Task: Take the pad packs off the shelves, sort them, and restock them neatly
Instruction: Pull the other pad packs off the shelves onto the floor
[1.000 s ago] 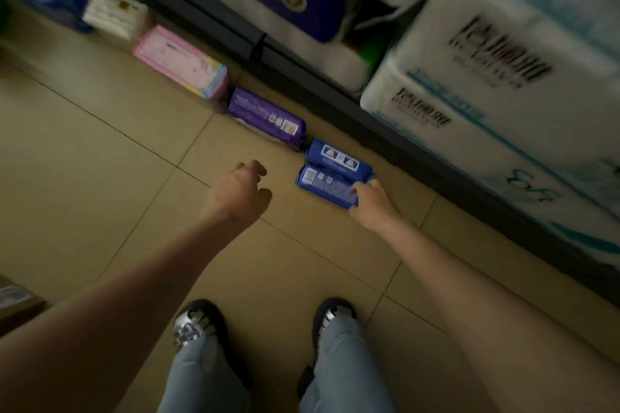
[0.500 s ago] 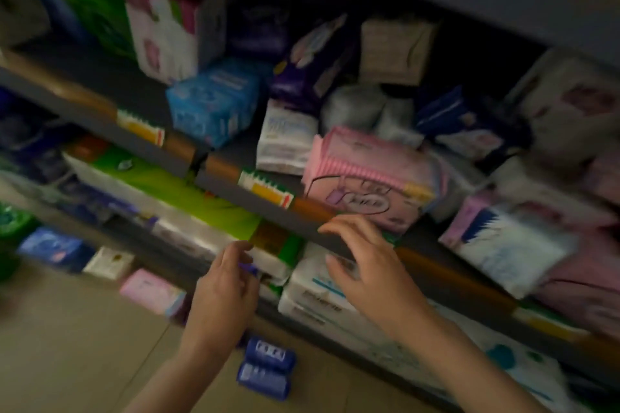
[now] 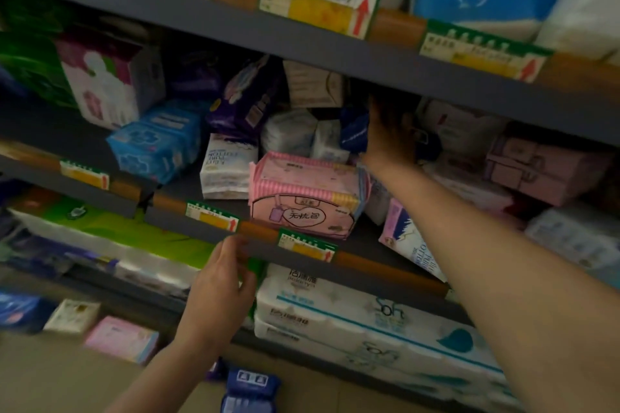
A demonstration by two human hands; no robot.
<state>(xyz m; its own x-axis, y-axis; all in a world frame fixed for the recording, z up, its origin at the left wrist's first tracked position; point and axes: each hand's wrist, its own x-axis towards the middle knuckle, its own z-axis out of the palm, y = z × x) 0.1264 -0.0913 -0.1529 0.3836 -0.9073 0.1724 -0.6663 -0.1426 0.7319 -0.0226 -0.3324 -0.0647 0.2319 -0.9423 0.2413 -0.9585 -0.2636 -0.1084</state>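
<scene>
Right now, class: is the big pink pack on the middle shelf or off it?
On it: the pink pack rests at the middle shelf's front edge, neither hand touching it.

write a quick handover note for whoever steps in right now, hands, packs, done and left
Right hand: reached deep into the middle shelf, gripping a dark blue plastic pad pack.
Left hand: fingers resting on the shelf's front edge, holding nothing.
On the floor: a pink flat pack, a white pack and two stacked dark blue packs lined up along the shelf base.
Left: the shelf is jumbled, including a big pink striped pack, a light blue pack and a white cotton pack. Restocking not started.
</scene>
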